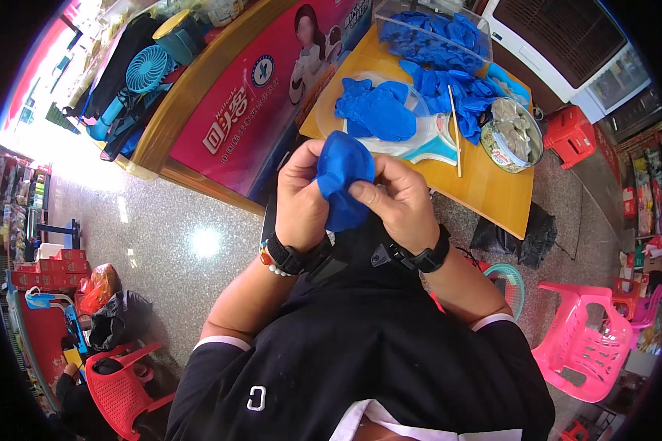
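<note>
In front of my chest, a blue fabric piece [344, 165] with a rounded outline is held up between both hands. My left hand [301, 198] grips its left edge, the thumb pressed against the cloth. My right hand [401, 202] pinches the right edge between thumb and fingers. Just beyond them, a stack of similar blue pieces [382, 110] lies on a clear round plastic tray [424, 125] on the wooden table [496, 195]. More loose blue pieces [460, 90] are heaped to the right, with a thin wooden stick [454, 132] across that side.
A clear bin [487, 45] of blue pieces stands at the table's far end. A round tin [509, 158] of greyish scraps sits on its right edge. Left of the table is a wood-edged counter [221, 140]. Pink chair [588, 342] and red stool [570, 136] stand right.
</note>
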The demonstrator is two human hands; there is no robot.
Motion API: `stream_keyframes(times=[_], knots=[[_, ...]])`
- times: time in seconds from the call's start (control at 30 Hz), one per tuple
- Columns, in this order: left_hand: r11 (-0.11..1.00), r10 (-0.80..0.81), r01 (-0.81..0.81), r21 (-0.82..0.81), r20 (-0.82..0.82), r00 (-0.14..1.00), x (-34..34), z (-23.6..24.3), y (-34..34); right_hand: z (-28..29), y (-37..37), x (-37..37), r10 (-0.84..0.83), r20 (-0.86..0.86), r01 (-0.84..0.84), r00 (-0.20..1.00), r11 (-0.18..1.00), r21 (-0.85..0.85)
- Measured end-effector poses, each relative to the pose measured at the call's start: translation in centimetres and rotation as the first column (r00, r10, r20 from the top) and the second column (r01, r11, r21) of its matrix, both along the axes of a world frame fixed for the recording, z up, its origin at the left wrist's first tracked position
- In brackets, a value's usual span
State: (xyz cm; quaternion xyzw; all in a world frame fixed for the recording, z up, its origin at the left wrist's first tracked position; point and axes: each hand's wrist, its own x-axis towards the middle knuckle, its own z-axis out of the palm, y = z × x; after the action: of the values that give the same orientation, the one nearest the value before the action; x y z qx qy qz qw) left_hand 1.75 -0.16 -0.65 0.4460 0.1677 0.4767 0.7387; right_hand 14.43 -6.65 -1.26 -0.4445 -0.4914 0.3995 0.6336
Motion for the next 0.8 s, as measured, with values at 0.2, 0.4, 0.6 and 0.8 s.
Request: stream_keyframes(times=[0.2,0.4,0.6,0.8], knots=[[0.989,0.137,-0.136,0.050,-0.026,0.990,0.5,-0.5,0.0,2.0,-0.1,0.5,-0.323,0.366,0.219,0.873,0.929,0.299],[0.989,0.150,-0.149,0.022,-0.076,0.986,0.7,-0.7,0.3,1.7,0.5,-0.3,-0.343,0.534,0.180,0.773,0.925,0.335],[0.956,0.285,-0.280,0.086,-0.054,0.957,1.5,0.4,0.1,2.8,0.3,-0.5,-0.139,0.573,0.019,0.808,0.977,0.210],[0.996,0.064,-0.059,-0.060,0.082,0.995,0.3,0.1,0.8,3.5,-0.2,-0.2,0.054,0.234,-0.051,0.971,0.999,-0.019]])
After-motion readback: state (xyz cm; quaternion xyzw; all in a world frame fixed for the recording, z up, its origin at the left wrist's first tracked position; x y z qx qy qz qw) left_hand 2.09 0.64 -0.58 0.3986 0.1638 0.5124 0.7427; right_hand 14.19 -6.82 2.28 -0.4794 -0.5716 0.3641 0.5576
